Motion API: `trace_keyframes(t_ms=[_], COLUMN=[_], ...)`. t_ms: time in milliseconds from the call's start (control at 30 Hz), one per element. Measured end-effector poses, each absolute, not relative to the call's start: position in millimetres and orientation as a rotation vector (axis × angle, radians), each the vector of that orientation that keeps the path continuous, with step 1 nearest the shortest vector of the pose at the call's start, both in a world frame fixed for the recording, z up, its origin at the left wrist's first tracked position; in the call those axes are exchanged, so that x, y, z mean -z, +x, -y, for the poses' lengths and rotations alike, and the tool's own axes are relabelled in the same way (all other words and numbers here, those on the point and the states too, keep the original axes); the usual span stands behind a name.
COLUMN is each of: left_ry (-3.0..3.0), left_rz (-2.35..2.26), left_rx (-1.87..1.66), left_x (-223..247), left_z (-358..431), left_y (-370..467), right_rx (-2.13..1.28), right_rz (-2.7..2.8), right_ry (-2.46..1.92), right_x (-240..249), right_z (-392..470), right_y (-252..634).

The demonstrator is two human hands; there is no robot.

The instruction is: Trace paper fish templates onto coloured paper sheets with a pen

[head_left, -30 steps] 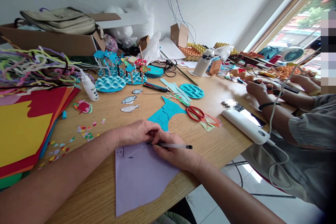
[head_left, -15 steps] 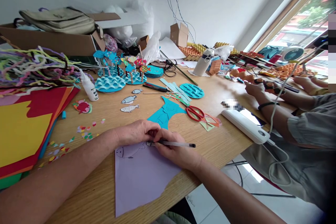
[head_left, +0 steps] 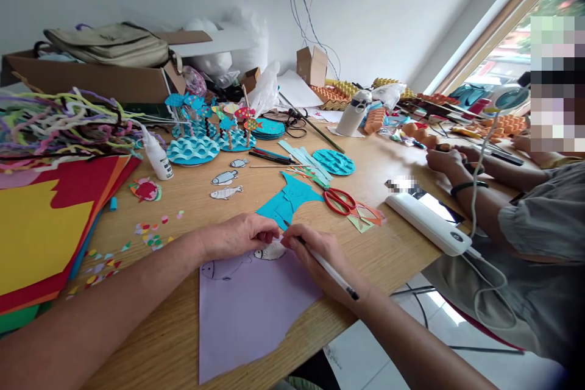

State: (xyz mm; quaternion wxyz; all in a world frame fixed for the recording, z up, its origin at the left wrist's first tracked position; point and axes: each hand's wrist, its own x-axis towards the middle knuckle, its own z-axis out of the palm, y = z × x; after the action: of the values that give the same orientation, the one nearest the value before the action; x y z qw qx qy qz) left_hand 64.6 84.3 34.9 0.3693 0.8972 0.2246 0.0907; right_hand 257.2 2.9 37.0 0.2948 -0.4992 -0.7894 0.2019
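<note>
A sheet of purple paper (head_left: 247,323) lies at the table's near edge, with a fish outline (head_left: 226,269) drawn at its upper left. Beside that outline is a white paper fish cutout (head_left: 270,250) with scales drawn on it. My left hand (head_left: 244,235) has its fingers pinched at the cutout's upper edge. In my right hand (head_left: 322,259) is a pen (head_left: 331,271), tilted with its tip pointing up and away; these fingertips are at the cutout's right end. Just beyond my hands lies blue cut paper (head_left: 290,198).
Red-handled scissors (head_left: 339,201) and three fish cutouts (head_left: 225,177) lie farther back. A glue bottle (head_left: 156,155), coloured paper (head_left: 46,225) and paper confetti (head_left: 150,234) are on the left. A white power bank-like device (head_left: 425,225) sits right, near another person's hands (head_left: 445,161).
The pen has swung from lying nearly level to tilted, its tip now off the paper. My hands have drawn apart slightly, and more of the white fish cutout shows.
</note>
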Motion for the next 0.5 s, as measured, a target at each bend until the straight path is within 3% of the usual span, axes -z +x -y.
trace_keyframes(t_ms=[300,500], left_ry=[2.468,2.827], left_rz=[-0.590,-0.960], left_rx=[-0.335,-0.205], left_x=[-43,-34], left_z=[-58,13], left_y=[65,72], right_rx=[-0.358,-0.328], right_rz=[2.281,2.327], right_ry=[-1.327,-1.336], right_x=[-31,-31], right_z=[-9,-10], right_y=[253,253])
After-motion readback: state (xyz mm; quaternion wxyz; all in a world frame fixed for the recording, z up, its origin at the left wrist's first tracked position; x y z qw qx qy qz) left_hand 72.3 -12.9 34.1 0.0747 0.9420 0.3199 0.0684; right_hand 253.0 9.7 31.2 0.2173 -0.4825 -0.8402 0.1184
